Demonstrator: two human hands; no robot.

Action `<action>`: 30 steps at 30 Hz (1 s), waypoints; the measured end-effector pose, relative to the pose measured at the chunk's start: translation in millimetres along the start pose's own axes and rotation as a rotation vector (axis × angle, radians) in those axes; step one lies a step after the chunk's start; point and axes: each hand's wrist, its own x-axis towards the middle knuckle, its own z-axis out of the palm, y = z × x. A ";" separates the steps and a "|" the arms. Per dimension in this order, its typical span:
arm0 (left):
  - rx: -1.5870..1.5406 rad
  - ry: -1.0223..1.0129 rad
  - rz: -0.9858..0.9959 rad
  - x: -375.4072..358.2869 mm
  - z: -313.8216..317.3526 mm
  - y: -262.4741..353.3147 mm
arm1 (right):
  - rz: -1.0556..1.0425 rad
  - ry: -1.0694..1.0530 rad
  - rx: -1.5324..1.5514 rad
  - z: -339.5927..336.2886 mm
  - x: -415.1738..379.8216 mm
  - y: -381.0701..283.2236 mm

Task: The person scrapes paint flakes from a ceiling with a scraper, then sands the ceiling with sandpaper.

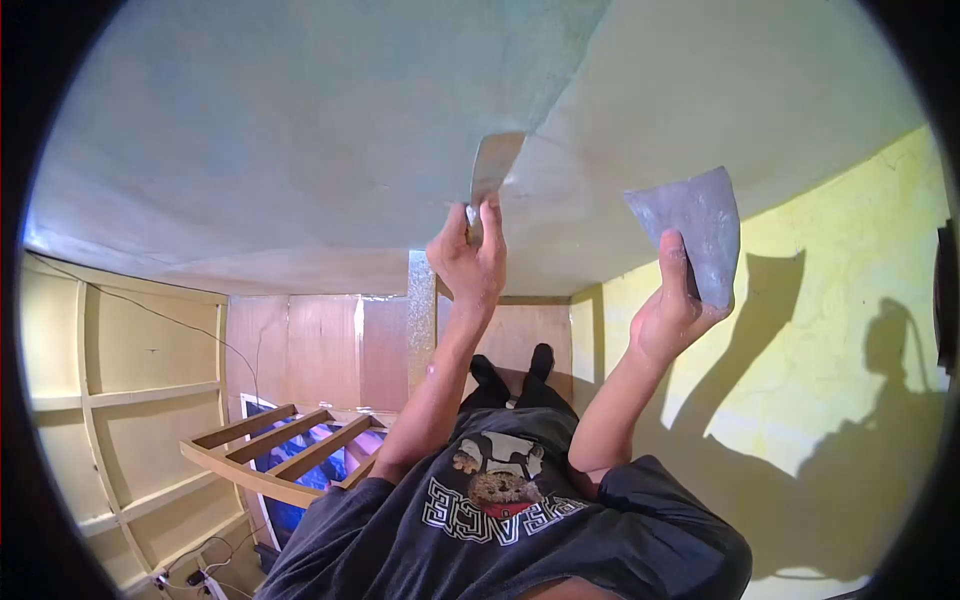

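Note:
Fingers and thumb of my left hand (468,250) pinch a putty knife (497,162) near its blade. The blade is up against the grey-green painted surface (300,130), its edge beside a line where a darker tone meets a lighter one. Farther right, my right hand (680,305) grips a wide grey scraper plate (695,215), with the thumb flat on its face. The plate is raised and apart from the knife; some of the fingers behind it are hidden.
Yellow wall (850,270) with shadows on the right. Wooden slatted frame (270,440) at lower left, near a blue-purple picture (325,450). Cream panelled wall (150,350), cables and a socket strip (212,585) at far left. My feet (540,360) are on the floor below.

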 end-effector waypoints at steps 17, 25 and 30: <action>-0.029 0.011 0.068 0.8 -2.5 -9.2 | 0.037 -0.010 0.025 3.5 -2.2 -5.3; -0.021 -0.045 -0.028 -3.1 -3.8 -15.8 | 0.006 -0.004 0.009 0.1 1.3 -0.3; -0.307 -0.157 -0.303 -3.9 -23.0 -12.5 | 0.029 -0.009 -0.001 1.6 1.6 -0.6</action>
